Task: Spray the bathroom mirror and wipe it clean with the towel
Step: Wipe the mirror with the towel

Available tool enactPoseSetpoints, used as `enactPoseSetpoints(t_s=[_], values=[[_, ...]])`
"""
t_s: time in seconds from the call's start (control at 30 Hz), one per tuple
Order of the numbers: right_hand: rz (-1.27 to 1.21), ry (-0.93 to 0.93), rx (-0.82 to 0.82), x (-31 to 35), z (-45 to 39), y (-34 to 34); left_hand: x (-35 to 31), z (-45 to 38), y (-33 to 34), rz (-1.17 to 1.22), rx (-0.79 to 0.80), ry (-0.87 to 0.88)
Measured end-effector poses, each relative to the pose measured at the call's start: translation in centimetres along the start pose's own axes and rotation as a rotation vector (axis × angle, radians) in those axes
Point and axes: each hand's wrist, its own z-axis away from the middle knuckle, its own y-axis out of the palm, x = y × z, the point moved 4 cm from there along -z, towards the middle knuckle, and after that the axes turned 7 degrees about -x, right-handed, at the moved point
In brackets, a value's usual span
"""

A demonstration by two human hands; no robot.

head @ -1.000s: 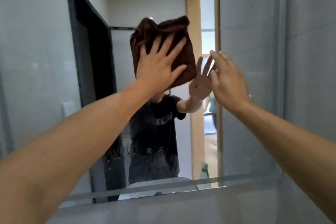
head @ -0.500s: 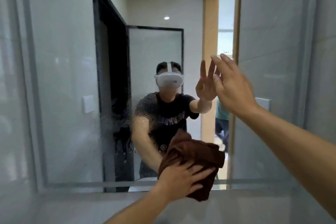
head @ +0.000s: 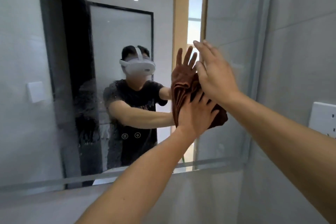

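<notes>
My left hand [head: 197,114] lies flat with fingers spread, pressing the brown towel [head: 183,96] against the mirror [head: 118,45]; the cloth is pinned under my palm rather than clenched in a fist. It bunches in folds above and to the left of my fingers, and one corner sticks out below my right wrist. My right hand [head: 214,76] is empty and open, fingers straight and close together, held up just above and to the right of the left one, by the glass near the mirror's right side; whether it touches the glass I cannot tell. Both forearms reach up from the lower edge of the view. To the left of the towel, the glass is speckled with spray droplets [head: 94,114] and streaks. A pale frosted band [head: 54,181] runs along the mirror's bottom edge. On the tiled wall at far right sits a white wall socket [head: 323,120].
</notes>
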Motion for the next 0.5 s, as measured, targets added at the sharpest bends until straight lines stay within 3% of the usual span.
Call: enactPoseSetpoints(t_s=[0.23, 0.4, 0.5], values=[[0.026, 0.063, 0.032, -1.1, 1.5, 1.7, -5.4, 8.6, 7.1, -0.017, 0.276, 0.327], [0.009, 0.078, -0.001, 0.5, 2.3, 4.0, -0.3, 14.7, 6.7, -0.146, 0.281, 0.464], [-0.013, 0.057, 0.004, 2.5, 3.0, 5.5, 4.8, 18.8, 5.5, -0.137, 0.264, 0.434]])
